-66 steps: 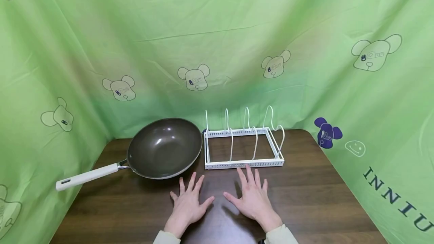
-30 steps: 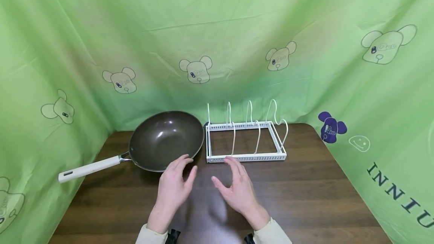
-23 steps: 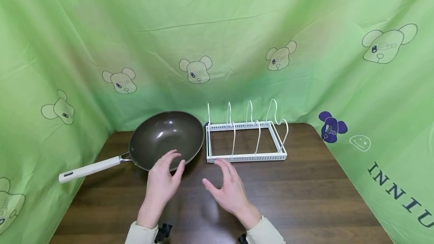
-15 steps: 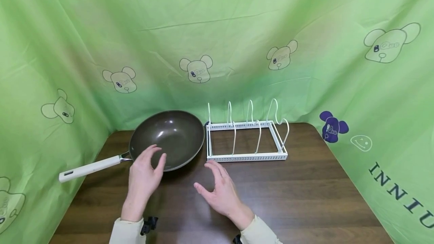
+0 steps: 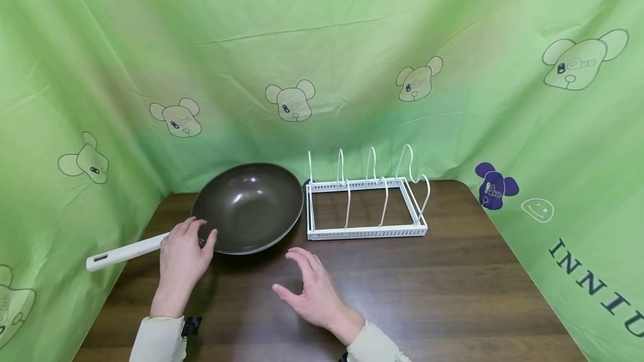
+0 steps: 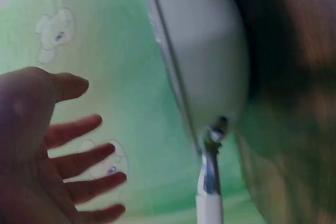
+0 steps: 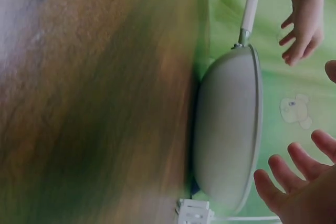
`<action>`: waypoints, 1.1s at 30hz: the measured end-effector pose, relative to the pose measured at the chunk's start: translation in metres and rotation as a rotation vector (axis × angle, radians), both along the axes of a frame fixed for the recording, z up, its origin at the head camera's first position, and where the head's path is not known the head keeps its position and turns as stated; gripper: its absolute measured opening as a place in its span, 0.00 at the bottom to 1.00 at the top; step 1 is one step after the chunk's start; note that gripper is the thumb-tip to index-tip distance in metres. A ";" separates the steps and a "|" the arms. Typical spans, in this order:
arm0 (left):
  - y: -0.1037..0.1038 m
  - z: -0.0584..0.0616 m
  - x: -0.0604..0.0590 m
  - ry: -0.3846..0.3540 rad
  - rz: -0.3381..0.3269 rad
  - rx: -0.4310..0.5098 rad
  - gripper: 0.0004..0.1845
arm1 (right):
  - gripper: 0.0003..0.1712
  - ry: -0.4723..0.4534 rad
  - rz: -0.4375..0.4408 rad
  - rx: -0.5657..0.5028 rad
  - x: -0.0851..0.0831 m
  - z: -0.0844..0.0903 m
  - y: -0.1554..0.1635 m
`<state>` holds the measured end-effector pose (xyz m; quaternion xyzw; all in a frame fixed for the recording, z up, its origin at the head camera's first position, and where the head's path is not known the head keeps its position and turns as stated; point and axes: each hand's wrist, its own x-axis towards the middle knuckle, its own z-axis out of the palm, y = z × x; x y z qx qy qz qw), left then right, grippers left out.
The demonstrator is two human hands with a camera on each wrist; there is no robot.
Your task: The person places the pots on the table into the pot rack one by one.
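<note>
Head view: wok (image 5: 249,206) on table (image 5: 453,295), white handle (image 5: 126,251) running out to left; left hand (image 5: 183,250) nearer, over handle root, fingers loosely spread, gripping nothing. Right hand (image 5: 312,292) open, hovering in front of wok.

Left wrist view: left hand (image 6: 47,150) splayed, handle (image 6: 209,203) just beside, not touching.

Right wrist view: right hand (image 7: 302,187) open, apart from wok (image 7: 228,129).

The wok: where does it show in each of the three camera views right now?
Head: the wok sits left of centre on the table.
Left wrist: its pale underside fills the upper middle.
Right wrist: seen side-on, lower right of centre.
Shared landmark: the white handle.
</note>
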<state>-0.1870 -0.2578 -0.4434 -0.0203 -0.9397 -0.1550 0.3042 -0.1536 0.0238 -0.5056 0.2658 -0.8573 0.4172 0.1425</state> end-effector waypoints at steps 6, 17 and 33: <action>-0.018 -0.003 0.001 -0.200 0.128 -0.054 0.28 | 0.36 -0.022 0.029 0.021 0.002 -0.002 -0.004; -0.039 -0.013 0.001 -0.459 0.176 -0.095 0.42 | 0.36 -0.047 0.044 0.032 0.004 -0.005 -0.007; -0.064 -0.030 -0.001 -0.474 0.203 -0.107 0.38 | 0.36 -0.059 0.054 0.038 0.004 -0.009 -0.007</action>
